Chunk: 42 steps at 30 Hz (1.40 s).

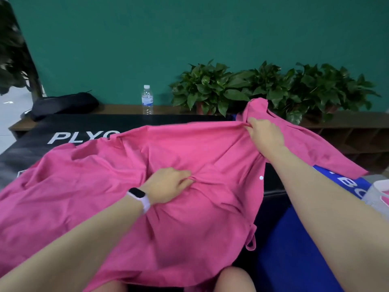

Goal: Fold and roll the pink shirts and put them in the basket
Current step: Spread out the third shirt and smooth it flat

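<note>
Nearest the camera, two bare knees (232, 280) poke up at the bottom, partly cut off by the frame and partly covered by the hem of one pink shirt (130, 207), the only shirt plainly in view. It lies spread and crumpled over a black mat (88, 125), from the near edge almost to the far edge, and its left side runs out of the picture. Two hands work on it. The left hand (168, 184), with a white band (140, 198) on its wrist, reaches in from the lower left and rests palm down on the middle of the shirt, its fingers curled and bunching a fold of fabric. The right hand (264, 133) stretches forward on a nearly straight arm towards the mat's far right corner, where it pinches a raised edge of the shirt near the collar, pulling the cloth taut between the two hands. At the right edge a blue cloth with white letters (347, 186) is mostly hidden by the forearm, and a pale container (379, 194) with something pink inside is cut off; whether it is the basket cannot be told. White lettering on the mat is half covered. Beyond it, on a wooden ledge (117, 109), stand one water bottle (147, 100), one black bag (65, 105) and a row of leafy potted plants (269, 87), their number unclear.
</note>
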Motion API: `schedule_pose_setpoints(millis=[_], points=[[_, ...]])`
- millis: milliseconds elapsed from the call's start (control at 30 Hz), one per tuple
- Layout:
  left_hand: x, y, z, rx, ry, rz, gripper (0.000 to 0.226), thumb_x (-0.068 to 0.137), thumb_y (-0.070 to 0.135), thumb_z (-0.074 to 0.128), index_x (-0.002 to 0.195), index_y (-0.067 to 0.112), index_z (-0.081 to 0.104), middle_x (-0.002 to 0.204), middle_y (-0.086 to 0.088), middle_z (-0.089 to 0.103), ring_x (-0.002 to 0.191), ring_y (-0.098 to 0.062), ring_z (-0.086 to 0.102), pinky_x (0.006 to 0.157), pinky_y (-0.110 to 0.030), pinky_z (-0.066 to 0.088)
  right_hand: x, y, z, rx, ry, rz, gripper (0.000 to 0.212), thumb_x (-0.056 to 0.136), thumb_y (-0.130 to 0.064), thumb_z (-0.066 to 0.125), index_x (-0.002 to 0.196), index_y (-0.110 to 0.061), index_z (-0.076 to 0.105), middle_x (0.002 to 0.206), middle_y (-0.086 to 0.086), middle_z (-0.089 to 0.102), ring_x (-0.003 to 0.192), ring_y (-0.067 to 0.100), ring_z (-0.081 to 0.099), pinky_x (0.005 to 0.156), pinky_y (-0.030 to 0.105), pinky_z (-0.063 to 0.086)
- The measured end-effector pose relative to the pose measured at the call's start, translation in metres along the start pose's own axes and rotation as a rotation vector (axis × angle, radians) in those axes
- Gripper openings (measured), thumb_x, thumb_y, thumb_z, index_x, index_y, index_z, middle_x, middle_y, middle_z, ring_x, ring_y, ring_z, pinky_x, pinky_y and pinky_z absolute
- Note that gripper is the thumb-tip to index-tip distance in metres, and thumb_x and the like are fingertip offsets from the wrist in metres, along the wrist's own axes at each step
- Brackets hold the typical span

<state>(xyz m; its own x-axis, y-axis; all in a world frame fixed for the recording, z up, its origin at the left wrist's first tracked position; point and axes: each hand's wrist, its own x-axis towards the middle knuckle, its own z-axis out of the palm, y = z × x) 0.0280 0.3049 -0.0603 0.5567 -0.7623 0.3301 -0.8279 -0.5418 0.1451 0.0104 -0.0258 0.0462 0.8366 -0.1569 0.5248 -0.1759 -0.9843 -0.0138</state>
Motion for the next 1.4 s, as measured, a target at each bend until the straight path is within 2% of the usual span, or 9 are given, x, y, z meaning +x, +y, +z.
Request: schedule_pose_setpoints(millis=[200,333,533,633,767,900,967,1100,1400], points=[[-0.029,-0.044,-0.023,0.109,0.019,-0.047,0.058,0.096,0.065,0.028,0.089,0.019,0.063,0.086,0.003,0.055,0.087,-0.023,0.055,0.085,-0.039,0.043,-0.015,0.02,0.005,-0.254,-0.099,0.033,0.04,0.104,-0.045,0.047,0.12,-0.011,0.06,0.108,0.014,0.067,0.094,0.039,0.066,0.07,0.042,0.045],[-0.045,-0.02,-0.006,0.264,0.045,-0.384,0.076,0.088,0.078,0.022,0.13,0.023,0.054,0.137,-0.006,0.05,0.131,-0.03,0.042,0.113,-0.044,0.023,-0.025,-0.013,0.012,-0.213,-0.225,-0.008,0.045,0.099,-0.034,0.056,0.139,-0.014,0.048,0.127,0.014,0.052,0.118,0.035,0.051,0.094,0.046,0.045],[-0.051,0.015,0.002,0.182,-0.103,-0.898,0.103,0.082,0.088,0.009,0.161,0.021,0.012,0.165,-0.019,0.012,0.151,-0.045,0.005,0.118,-0.064,-0.001,-0.051,-0.179,0.034,0.411,-0.375,-0.384,0.048,0.104,-0.04,0.05,0.146,-0.018,0.05,0.148,0.002,0.051,0.138,0.023,0.042,0.114,0.042,0.036],[-0.061,0.01,-0.01,0.144,-0.071,-0.602,0.088,0.085,0.08,0.021,0.156,0.028,0.032,0.163,-0.003,0.027,0.151,-0.033,0.015,0.122,-0.055,0.009,-0.058,-0.26,0.045,0.653,-0.55,-0.461,0.047,0.107,-0.039,0.043,0.15,-0.021,0.047,0.158,-0.001,0.042,0.149,0.016,0.03,0.123,0.036,0.021],[-0.084,0.011,-0.033,-0.167,0.024,-0.278,0.047,0.094,0.058,0.044,0.112,0.023,0.07,0.113,0.003,0.072,0.113,-0.02,0.061,0.1,-0.04,0.044,-0.053,-0.302,0.064,0.618,-0.748,-0.482,0.059,0.105,-0.056,0.034,0.157,-0.028,0.033,0.166,-0.003,0.025,0.154,0.015,0.016,0.126,0.036,0.009],[-0.111,0.009,-0.036,-0.238,0.226,-0.412,0.032,0.094,0.036,0.055,0.121,0.027,0.069,0.123,0.014,0.067,0.118,-0.011,0.057,0.105,-0.038,0.042,-0.039,-0.287,0.092,0.384,-0.819,-0.427,0.075,0.099,-0.072,0.024,0.161,-0.032,0.017,0.17,-0.007,0.004,0.156,0.015,-0.001,0.125,0.036,-0.002],[-0.131,0.002,-0.034,0.005,0.442,-0.754,0.039,0.09,0.036,0.056,0.125,0.02,0.065,0.134,-0.002,0.06,0.13,-0.027,0.049,0.114,-0.047,0.032,-0.029,-0.272,0.102,0.324,-0.795,-0.362,0.081,0.095,-0.078,0.018,0.162,-0.033,0.012,0.169,-0.008,0.001,0.156,0.016,-0.003,0.125,0.037,-0.002],[-0.166,-0.025,-0.045,0.096,0.198,-1.343,0.082,0.097,0.065,0.03,0.158,0.011,0.022,0.163,-0.027,0.012,0.152,-0.039,0.003,0.123,-0.051,-0.001,-0.012,-0.246,0.118,0.213,-0.74,-0.214,0.086,0.093,-0.08,0.015,0.162,-0.03,0.009,0.17,-0.006,0.0,0.156,0.019,-0.003,0.126,0.042,0.0],[-0.13,-0.13,-0.059,0.15,-0.135,-1.015,0.094,0.089,0.082,0.017,0.161,0.022,0.013,0.168,-0.012,0.006,0.155,-0.026,0.001,0.125,-0.044,0.001,-0.015,-0.215,0.12,0.179,-0.643,-0.021,0.081,0.098,-0.071,0.024,0.162,-0.022,0.018,0.169,0.003,0.012,0.156,0.026,0.008,0.126,0.042,0.008]])
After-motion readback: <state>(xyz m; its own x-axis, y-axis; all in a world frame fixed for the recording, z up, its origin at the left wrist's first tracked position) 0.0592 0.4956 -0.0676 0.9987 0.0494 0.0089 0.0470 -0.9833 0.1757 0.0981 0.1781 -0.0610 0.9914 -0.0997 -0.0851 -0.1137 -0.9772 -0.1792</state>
